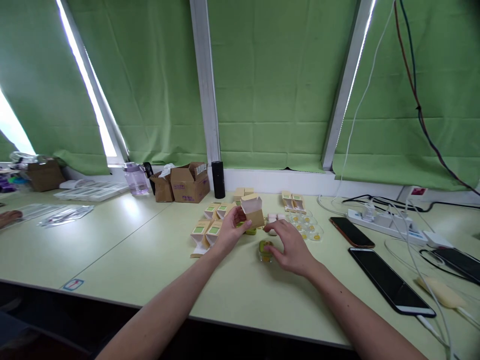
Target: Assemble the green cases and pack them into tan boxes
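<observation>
My left hand point(233, 229) is closed round a small kraft cardboard box point(255, 218), raised above the table with its pale flap up. Below and to the right of it, my right hand point(288, 245) reaches over a small green-topped piece with a clear base point(265, 254). Its thumb overlaps the green top, while the fingers are spread apart above; I cannot tell if they touch it. More green pieces point(250, 231) lie partly hidden behind my left hand. Pale pink pieces point(272, 218) and clear round pieces with yellow centres point(310, 231) sit beyond my right hand.
Several open kraft boxes point(207, 231) stand left of my left hand, and others point(293, 201) at the back. Two phones point(390, 280) and a power strip point(386, 225) with cables lie right. Cartons point(190, 184) and a black cylinder point(218, 180) line the wall. Another person's hand point(9, 217) shows far left.
</observation>
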### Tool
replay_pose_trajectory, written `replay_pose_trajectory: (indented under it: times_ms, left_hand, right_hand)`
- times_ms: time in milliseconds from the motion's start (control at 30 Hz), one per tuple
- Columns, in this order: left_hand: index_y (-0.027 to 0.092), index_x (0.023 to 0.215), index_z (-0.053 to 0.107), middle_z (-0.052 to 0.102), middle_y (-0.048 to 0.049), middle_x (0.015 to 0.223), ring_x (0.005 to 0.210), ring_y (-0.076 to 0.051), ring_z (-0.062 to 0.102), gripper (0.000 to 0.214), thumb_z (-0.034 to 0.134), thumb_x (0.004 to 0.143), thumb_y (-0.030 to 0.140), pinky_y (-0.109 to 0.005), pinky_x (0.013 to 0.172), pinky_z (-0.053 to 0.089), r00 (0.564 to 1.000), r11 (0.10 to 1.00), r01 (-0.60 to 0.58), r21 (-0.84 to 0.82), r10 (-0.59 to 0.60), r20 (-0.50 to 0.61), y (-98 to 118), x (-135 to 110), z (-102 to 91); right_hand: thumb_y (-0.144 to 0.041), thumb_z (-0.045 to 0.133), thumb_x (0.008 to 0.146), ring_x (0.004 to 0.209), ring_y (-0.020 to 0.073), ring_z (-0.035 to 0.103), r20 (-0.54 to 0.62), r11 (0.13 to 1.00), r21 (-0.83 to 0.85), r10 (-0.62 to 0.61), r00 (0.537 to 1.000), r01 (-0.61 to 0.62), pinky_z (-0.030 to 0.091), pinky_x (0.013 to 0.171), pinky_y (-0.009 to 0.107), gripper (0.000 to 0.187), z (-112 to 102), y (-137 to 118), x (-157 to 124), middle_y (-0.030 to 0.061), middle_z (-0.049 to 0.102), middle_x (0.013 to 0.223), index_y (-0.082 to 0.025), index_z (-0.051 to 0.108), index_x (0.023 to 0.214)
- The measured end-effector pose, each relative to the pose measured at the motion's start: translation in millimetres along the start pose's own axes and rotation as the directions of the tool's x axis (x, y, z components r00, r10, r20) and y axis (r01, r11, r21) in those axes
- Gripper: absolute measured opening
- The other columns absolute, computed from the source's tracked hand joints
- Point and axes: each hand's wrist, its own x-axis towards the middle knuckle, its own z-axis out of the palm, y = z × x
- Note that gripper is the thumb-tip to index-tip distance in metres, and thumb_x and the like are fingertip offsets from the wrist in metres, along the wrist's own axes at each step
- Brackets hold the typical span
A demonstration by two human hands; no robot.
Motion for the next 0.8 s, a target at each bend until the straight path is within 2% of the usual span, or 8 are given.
replay_pose_trajectory:
  times_ms: [100, 200, 300, 400, 600, 733, 800]
  left_hand:
    - [0.018, 0.122, 0.066, 0.073, -0.0137, 0.129, 0.117, -0.031, 0.072, 0.060, 0.093, 0.071, 0.038, -0.044, 0.099, 0.058, 0.997, 0.998, 0.066, 0.025, -0.067, 0.040, 3.4, 2.0, -5.5]
    - [0.018, 0.118, 0.069, 0.075, -0.0124, 0.123, 0.113, -0.032, 0.072, 0.055, 0.090, 0.068, 0.031, -0.044, 0.098, 0.057, 0.990, 0.990, 0.090, 0.108, -0.101, 0.100, 6.7, 5.6, -11.0]
    - [0.017, 0.111, 0.073, 0.078, -0.0096, 0.111, 0.107, -0.029, 0.071, 0.048, 0.087, 0.065, 0.024, -0.043, 0.099, 0.054, 0.981, 0.952, 0.062, 0.301, -0.114, 0.159, 10.9, 9.0, -16.1]
    - [0.017, 0.105, 0.075, 0.078, -0.0075, 0.104, 0.100, -0.028, 0.069, 0.042, 0.084, 0.065, 0.022, -0.040, 0.092, 0.054, 0.958, 0.891, 0.039, 0.453, -0.163, 0.238, 14.8, 9.4, -19.5]
    - [0.018, 0.106, 0.078, 0.080, -0.0078, 0.105, 0.097, -0.029, 0.073, 0.043, 0.087, 0.065, 0.023, -0.037, 0.085, 0.055, 0.877, 0.842, 0.026, 0.539, -0.278, 0.393, 18.2, 3.6, -19.2]
    - [0.020, 0.109, 0.078, 0.080, -0.0076, 0.106, 0.098, -0.031, 0.074, 0.048, 0.092, 0.063, 0.026, -0.037, 0.084, 0.056, 0.862, 0.816, -0.035, 0.578, -0.268, 0.431, 15.7, 1.7, -20.8]
    - [0.021, 0.115, 0.076, 0.079, -0.0082, 0.107, 0.100, -0.031, 0.074, 0.060, 0.096, 0.060, 0.029, -0.037, 0.085, 0.056, 0.865, 0.809, -0.056, 0.585, -0.253, 0.433, 14.0, 1.8, -22.9]
  right_hand:
    - [-0.026, 0.078, 0.086, 0.117, 0.0323, 0.064, 0.184, 0.989, -0.145, 0.042, 0.982, -0.015, 0.046, 0.101, 0.049, 0.033, -4.7, -4.0, 2.1, 0.0084, 0.077, 0.115, -0.024, 0.067, 0.117]
    - [-0.029, 0.081, 0.084, 0.117, 0.0307, 0.064, 0.254, 0.974, -0.222, 0.103, 0.962, -0.046, 0.043, 0.103, 0.046, 0.029, -8.4, -4.2, 5.0, 0.0075, 0.079, 0.109, -0.024, 0.071, 0.111]
    - [-0.030, 0.082, 0.083, 0.118, 0.0302, 0.064, 0.249, 0.954, -0.288, 0.157, 0.956, -0.081, 0.041, 0.103, 0.044, 0.026, -13.0, 0.5, 7.4, 0.0077, 0.080, 0.107, -0.024, 0.074, 0.107]
    - [-0.032, 0.082, 0.083, 0.118, 0.0309, 0.064, 0.232, 0.929, -0.353, 0.205, 0.951, -0.114, 0.041, 0.101, 0.044, 0.024, -18.0, 6.4, 9.1, 0.0091, 0.079, 0.107, -0.023, 0.075, 0.105]
    - [-0.031, 0.080, 0.086, 0.115, 0.0305, 0.065, 0.228, 0.898, -0.410, 0.268, 0.936, -0.157, 0.042, 0.098, 0.042, 0.020, -21.0, 11.6, 10.8, 0.0095, 0.078, 0.108, -0.023, 0.074, 0.103]
    - [-0.029, 0.079, 0.086, 0.113, 0.0304, 0.065, 0.225, 0.899, -0.410, 0.266, 0.937, -0.157, 0.042, 0.096, 0.041, 0.020, -19.8, 11.8, 10.4, 0.0089, 0.077, 0.107, -0.023, 0.073, 0.104]
    - [-0.029, 0.080, 0.085, 0.113, 0.0305, 0.065, 0.224, 0.899, -0.407, 0.271, 0.936, -0.163, 0.043, 0.095, 0.041, 0.021, -20.1, 11.7, 10.2, 0.0090, 0.076, 0.107, -0.023, 0.073, 0.104]
